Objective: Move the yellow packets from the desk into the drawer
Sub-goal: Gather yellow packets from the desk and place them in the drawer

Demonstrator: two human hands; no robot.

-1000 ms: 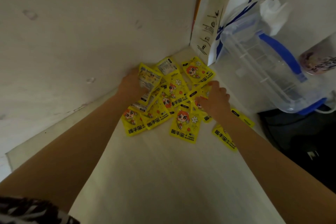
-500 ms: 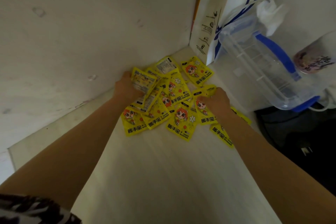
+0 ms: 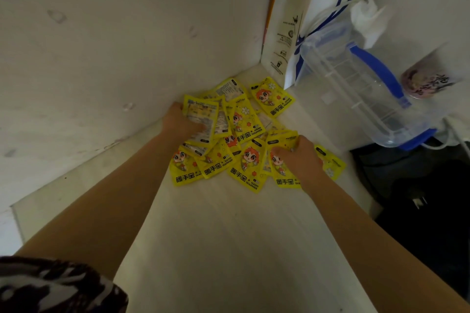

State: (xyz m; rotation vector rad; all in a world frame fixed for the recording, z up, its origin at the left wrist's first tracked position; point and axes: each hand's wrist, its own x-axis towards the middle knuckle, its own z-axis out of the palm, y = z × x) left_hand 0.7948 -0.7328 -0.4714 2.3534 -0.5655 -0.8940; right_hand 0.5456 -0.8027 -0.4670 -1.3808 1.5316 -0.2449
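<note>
Since a second ago we see both hands drawn inward, and the yellow packets (image 3: 241,140) bunched more tightly between them; the packet that lay loose by the right forearm now sits closer to the heap. They lie in an overlapping pile on the pale tabletop (image 3: 229,249), near the corner where two white walls meet (each packet carries a cartoon figure and the words "hand warmer").

Our left hand (image 3: 180,123) rests at the wall side of the pile, its fingers curled round a packet that stands tilted up with its printed back toward us. Our right hand (image 3: 297,155) sits on the opposite side, fingers curled down onto the packets there and pinching their edges; one packet (image 3: 330,161) shows just beyond the wrist, partly under it.

Behind the pile a white paper bag (image 3: 318,20) marked "coffee" stands upright in the corner. Beside it, to the right, a clear plastic container (image 3: 356,99) with blue trim lies tilted, crumpled white tissue (image 3: 366,20) at its upper end. A cup (image 3: 427,79) with a purplish print stands past the container. Something dark (image 3: 419,198) lies at the right edge of the tabletop. A patterned sleeve (image 3: 50,287) fills the lower left corner.
</note>
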